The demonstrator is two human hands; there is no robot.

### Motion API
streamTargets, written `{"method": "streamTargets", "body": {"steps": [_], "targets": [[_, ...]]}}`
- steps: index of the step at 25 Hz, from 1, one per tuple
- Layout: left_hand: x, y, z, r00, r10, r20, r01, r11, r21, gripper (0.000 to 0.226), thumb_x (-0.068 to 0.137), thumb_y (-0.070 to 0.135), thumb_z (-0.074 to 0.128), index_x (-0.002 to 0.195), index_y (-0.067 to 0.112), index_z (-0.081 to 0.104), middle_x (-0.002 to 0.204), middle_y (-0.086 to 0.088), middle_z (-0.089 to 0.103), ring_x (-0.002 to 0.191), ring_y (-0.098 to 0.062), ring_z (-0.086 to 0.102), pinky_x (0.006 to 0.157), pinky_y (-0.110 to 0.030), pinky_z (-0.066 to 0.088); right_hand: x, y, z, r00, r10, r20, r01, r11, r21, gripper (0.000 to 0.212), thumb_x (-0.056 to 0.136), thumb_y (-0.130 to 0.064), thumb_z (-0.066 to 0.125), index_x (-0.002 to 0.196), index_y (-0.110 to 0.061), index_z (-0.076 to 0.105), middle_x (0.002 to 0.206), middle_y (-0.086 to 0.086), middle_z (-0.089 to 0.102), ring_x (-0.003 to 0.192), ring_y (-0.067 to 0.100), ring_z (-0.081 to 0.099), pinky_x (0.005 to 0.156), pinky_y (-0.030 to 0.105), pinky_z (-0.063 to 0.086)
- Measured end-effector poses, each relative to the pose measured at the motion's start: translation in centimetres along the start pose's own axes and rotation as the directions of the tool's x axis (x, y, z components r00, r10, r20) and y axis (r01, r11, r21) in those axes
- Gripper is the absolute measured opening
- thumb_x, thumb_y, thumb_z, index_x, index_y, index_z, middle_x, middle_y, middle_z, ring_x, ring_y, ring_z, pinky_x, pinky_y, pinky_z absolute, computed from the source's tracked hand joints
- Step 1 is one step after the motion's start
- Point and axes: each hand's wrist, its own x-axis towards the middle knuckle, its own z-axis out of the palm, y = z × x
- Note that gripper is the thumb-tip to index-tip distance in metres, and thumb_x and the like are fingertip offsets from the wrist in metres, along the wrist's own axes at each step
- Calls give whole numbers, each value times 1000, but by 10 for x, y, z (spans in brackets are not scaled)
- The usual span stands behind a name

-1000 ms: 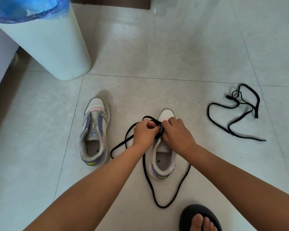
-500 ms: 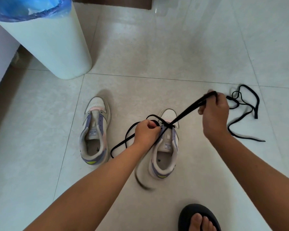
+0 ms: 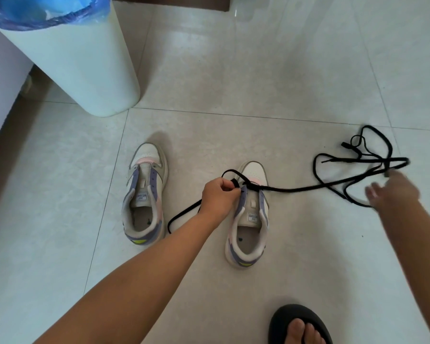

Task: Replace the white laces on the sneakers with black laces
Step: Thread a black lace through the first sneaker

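Observation:
Two white, purple and pink sneakers stand on the tiled floor, toes pointing away. The left sneaker [image 3: 144,194] has no lace. My left hand [image 3: 220,194] pinches a black lace [image 3: 295,188] at the front eyelets of the right sneaker [image 3: 251,219]. From there the lace runs out to the right across the floor, and its other part trails left past my wrist. My right hand [image 3: 392,191] is blurred at the far right, fingers spread, beside the lace's far end and holding nothing. A second black lace [image 3: 357,145] lies tangled there.
A white bin [image 3: 85,70] with a blue bag liner stands at the back left. My foot in a black slipper [image 3: 298,326] is at the bottom right. A pale wall or cabinet edge [image 3: 0,90] runs along the left side.
My right hand pulled the lace out through the eyelet to the right, then let it go and moved lower right. The slack loop near my feet is gone. My left hand stayed put.

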Motion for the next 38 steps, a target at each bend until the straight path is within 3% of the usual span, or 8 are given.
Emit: {"method": "streamTargets", "body": {"steps": [2,8,15,19,22,27,31,38], "targets": [[1,-1,-1,1000,-24,10,25,999,-46,18,82,9,68,72,19,57,77,2,60,77,-14,57,70,-22,48,-43,31,24,959,-177,223,274,791,-547,7,94,-13,50,91,-10,55,84,4,58,82,17,59,63,23,42],[5,2,-3,999,-23,46,26,997,-72,19,80,5,70,74,17,57,80,-2,62,80,-17,60,82,-31,52,-121,81,87,508,-283,814,840,372,-395,17,88,-18,62,103,-16,67,97,-3,43,94,14,47,76,17,33],[0,10,-3,992,66,112,-89,972,217,2,85,12,66,85,10,65,82,1,63,79,-12,58,69,-18,46,-123,83,109,560,-335,758,828,253,-500,17,89,-21,59,97,-8,67,106,7,48,100,22,45,79,36,46],[-30,4,-16,952,133,277,-233,899,372,37,91,32,55,123,13,51,115,0,53,100,-16,56,88,-30,46,-119,84,111,510,-310,802,860,193,-472,17,91,-15,52,100,-6,63,109,9,47,98,26,45,79,34,43],[-61,-14,-10,944,-20,331,-247,625,741,60,91,40,47,138,10,25,126,-6,50,109,-24,54,82,-33,43,-119,79,115,447,-215,868,890,9,-456,20,92,-6,48,110,-6,56,117,12,47,98,30,48,73,28,34],[-54,-18,4,985,-115,128,-10,706,708,30,99,29,36,114,4,40,113,-13,59,100,-30,59,70,-31,38,-130,62,95,313,-153,937,941,-81,-328,25,83,6,50,105,-5,54,113,14,50,90,27,49,70,30,32],[-47,-14,2,990,-60,130,-56,672,738,30,99,30,36,114,5,40,108,-11,62,91,-27,59,66,-29,35,-128,66,25,14,-125,992,920,-387,-62,55,32,13,71,80,-14,61,75,3,57,61,23,55,49,27,36],[-33,-6,4,994,-82,74,5,707,708,25,100,27,33,112,6,41,114,-13,60,102,-29,59,71,-30,36,-114,125,-96,-25,285,958,803,-566,189,10,59,-34,57,52,-29,52,49,-12,46,40,8,45,41,15,37]]}}
